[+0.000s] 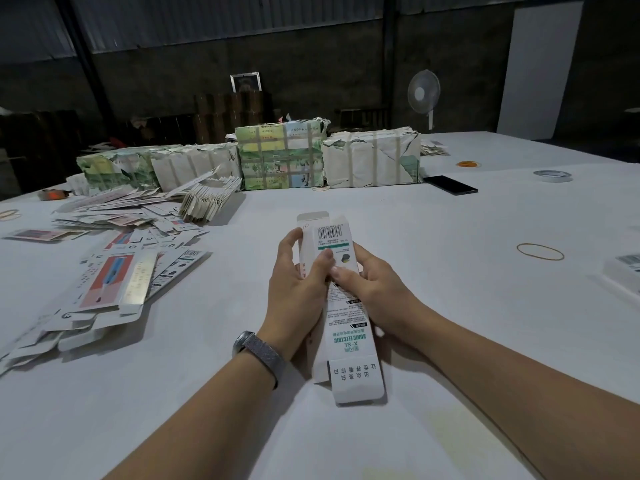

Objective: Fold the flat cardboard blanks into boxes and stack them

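Toothbrush carton blank [341,306], long and white, is held lengthwise above the white table [433,237], its barcode end pointing away and its tuck flap nearest the person. Left hand [298,282] curls round its left edge; right hand [367,282] grips the right edge, both thumbs pressing the printed face. Squeezing the side creases inward should pop it square; press evenly, or the panels may buckle. Loose blanks [114,271] lie well left.

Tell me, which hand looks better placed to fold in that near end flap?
Probably the right hand: it grips the long white printed cardboard blank on the side where the flap hangs; the left hand steadies it.
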Action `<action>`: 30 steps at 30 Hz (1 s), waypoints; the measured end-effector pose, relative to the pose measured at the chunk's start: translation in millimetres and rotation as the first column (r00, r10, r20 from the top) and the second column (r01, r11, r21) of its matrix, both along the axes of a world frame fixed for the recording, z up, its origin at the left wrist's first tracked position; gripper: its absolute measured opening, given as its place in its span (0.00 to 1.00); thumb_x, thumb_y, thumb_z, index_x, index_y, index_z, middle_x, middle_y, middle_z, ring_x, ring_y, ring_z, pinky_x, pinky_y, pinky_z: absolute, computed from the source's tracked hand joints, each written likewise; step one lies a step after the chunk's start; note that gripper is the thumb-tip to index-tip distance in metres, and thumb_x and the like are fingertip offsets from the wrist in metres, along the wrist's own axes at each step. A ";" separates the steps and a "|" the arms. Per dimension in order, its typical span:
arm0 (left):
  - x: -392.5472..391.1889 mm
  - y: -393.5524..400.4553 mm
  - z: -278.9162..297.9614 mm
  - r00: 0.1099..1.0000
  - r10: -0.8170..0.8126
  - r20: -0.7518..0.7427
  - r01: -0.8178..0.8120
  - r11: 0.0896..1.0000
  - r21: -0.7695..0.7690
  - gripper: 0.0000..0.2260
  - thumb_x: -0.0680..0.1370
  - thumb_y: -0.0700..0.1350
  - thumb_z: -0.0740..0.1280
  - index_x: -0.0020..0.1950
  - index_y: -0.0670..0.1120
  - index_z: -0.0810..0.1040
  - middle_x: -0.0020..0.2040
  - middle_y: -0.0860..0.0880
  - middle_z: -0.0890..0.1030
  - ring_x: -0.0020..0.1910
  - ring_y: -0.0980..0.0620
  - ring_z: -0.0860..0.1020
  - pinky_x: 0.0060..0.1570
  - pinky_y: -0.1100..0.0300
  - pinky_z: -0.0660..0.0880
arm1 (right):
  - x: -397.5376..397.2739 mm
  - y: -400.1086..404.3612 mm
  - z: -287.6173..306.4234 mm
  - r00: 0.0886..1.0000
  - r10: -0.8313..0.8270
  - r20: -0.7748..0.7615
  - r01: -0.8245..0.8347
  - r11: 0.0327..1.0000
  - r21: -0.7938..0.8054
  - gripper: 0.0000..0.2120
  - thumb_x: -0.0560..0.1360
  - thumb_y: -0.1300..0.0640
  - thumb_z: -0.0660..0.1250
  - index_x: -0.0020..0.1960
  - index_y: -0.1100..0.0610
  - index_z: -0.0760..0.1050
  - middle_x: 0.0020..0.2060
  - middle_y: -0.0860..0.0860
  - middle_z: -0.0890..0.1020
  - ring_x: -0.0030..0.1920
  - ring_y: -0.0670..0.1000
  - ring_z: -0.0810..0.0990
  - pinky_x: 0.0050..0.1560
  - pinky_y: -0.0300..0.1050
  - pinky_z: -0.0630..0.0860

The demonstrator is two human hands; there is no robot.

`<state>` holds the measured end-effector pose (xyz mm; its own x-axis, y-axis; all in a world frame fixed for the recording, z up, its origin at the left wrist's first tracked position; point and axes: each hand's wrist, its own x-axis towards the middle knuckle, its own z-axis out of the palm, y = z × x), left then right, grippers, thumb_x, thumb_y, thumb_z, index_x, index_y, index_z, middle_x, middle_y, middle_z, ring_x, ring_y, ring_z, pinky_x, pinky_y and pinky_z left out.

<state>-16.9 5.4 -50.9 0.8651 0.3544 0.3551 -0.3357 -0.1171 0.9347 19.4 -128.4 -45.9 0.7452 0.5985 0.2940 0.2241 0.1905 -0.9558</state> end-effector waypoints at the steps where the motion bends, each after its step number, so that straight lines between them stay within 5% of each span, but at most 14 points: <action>1: 0.6 0.4 -1.0 1.000 0.001 -0.003 -0.001 1.000 0.005 0.17 0.78 0.50 0.69 0.62 0.65 0.68 0.52 0.43 0.86 0.44 0.44 0.86 0.46 0.44 0.83 | 0.2 -0.3 -0.1 1.000 0.000 -0.005 0.000 1.000 -0.001 0.16 0.83 0.60 0.61 0.69 0.50 0.71 0.54 0.56 0.85 0.51 0.61 0.85 0.50 0.55 0.82; 7: 2.1 2.1 0.8 0.998 -0.056 -0.034 0.054 0.998 -0.036 0.18 0.79 0.50 0.67 0.66 0.61 0.67 0.48 0.46 0.87 0.40 0.45 0.86 0.38 0.51 0.82 | 0.7 0.0 -1.3 0.999 -0.021 0.023 0.022 0.999 -0.025 0.18 0.79 0.53 0.64 0.69 0.47 0.72 0.51 0.55 0.86 0.47 0.59 0.86 0.45 0.51 0.83; 12: 0.3 -2.2 0.5 0.989 -0.144 0.017 0.144 0.990 0.004 0.15 0.82 0.46 0.60 0.68 0.58 0.66 0.48 0.59 0.86 0.42 0.52 0.86 0.37 0.62 0.80 | 5.5 1.9 -1.6 0.998 -0.055 -0.025 0.056 0.998 0.036 0.19 0.83 0.56 0.60 0.73 0.46 0.69 0.53 0.51 0.86 0.46 0.52 0.86 0.42 0.44 0.80; 21: -3.3 -9.1 1.5 0.975 -0.223 -0.023 0.223 0.975 -0.012 0.18 0.77 0.48 0.62 0.67 0.53 0.68 0.50 0.44 0.86 0.38 0.47 0.85 0.35 0.57 0.79 | 8.9 -0.1 0.7 0.981 -0.124 -0.149 0.144 0.981 0.134 0.18 0.83 0.60 0.57 0.72 0.51 0.68 0.55 0.58 0.84 0.44 0.54 0.84 0.43 0.48 0.81; 30: -3.4 -9.6 0.2 0.976 -0.213 -0.036 0.213 0.977 -0.010 0.16 0.77 0.47 0.61 0.65 0.54 0.68 0.50 0.46 0.86 0.39 0.47 0.85 0.35 0.56 0.80 | 8.5 -0.7 0.3 0.981 -0.148 -0.129 0.163 0.981 0.110 0.10 0.83 0.60 0.58 0.63 0.53 0.73 0.47 0.57 0.84 0.38 0.55 0.83 0.39 0.49 0.80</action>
<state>-20.3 -4.2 -50.7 0.9334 0.1624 0.3200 -0.3177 -0.0406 0.9473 28.0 -129.1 -45.5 0.8604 0.4386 0.2594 0.1451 0.2770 -0.9498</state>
